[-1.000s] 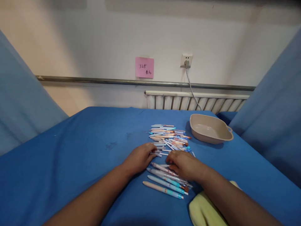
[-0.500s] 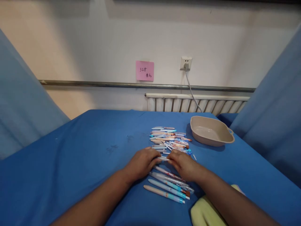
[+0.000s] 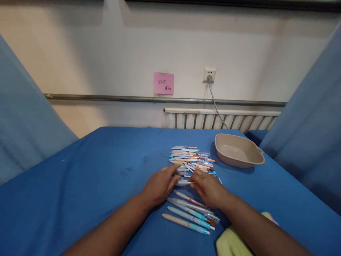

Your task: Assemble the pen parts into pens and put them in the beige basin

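Between my two hands lies a whitish pen piece (image 3: pixel 182 182), level and just above the blue cloth. My left hand (image 3: pixel 160 185) has its thumb and fingers closed around the left end of this pen piece. With fingertips pinched, my right hand (image 3: pixel 209 186) grips the thin white right end, which looks like a refill. Beyond my hands is a loose pile of pens and pen parts (image 3: pixel 191 158). Nearer to me, several whole pens lie roughly side by side, among them a beige and blue pen (image 3: pixel 185 224) in front and a light blue pen (image 3: pixel 188 217) behind it.
A beige plastic basin (image 3: pixel 239 161) stands to the right of the pile on the blue cloth (image 3: pixel 87 188). Yellow-green fabric (image 3: pixel 231 243) lies under my right forearm. Blue curtains hang on both sides. A radiator (image 3: pixel 207 119) and a plugged socket (image 3: pixel 209 75) are at the wall.
The view has tilted up slightly. My left fingers have loosened and spread a little around the pen piece, and my right fingertips have drawn slightly away from the left hand.
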